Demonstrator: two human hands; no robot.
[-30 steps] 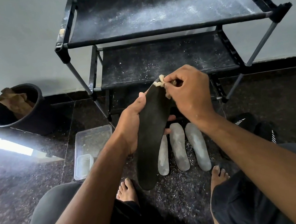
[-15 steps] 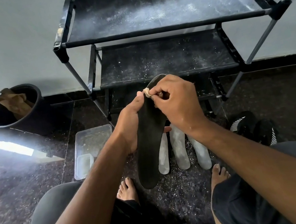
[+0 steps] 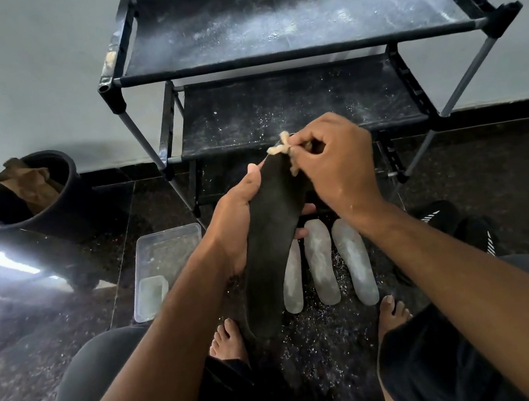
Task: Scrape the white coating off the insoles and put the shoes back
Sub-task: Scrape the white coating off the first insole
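The scraping step looks like the one going on now. The left hand (image 3: 242, 224) is wrapped round the middle of a dark insole (image 3: 272, 233), thumb on the near edge and fingers curled behind, and holds it up on a slant with its toe end pointing at the shoe rack (image 3: 295, 53). The right hand (image 3: 336, 161) is bunched up at that toe end, its fingers pinching a pale scrap (image 3: 282, 149) that sits right on the tip of the insole (a peeled bit of coating or a little wad for rubbing, I cannot tell which). The side of this insole facing up looks almost all dark, so I think it is nearly clean.

Next, I think, the right hand has to pull or rub the last pale bits off the tip while the left hand keeps the insole steady.

Three more insoles (image 3: 321, 260) lie side by side on the floor (image 3: 64, 301) just under the hands, and they look white all over, so most of the job is still to do. A black shoe (image 3: 468, 227) waits on the floor by the right arm
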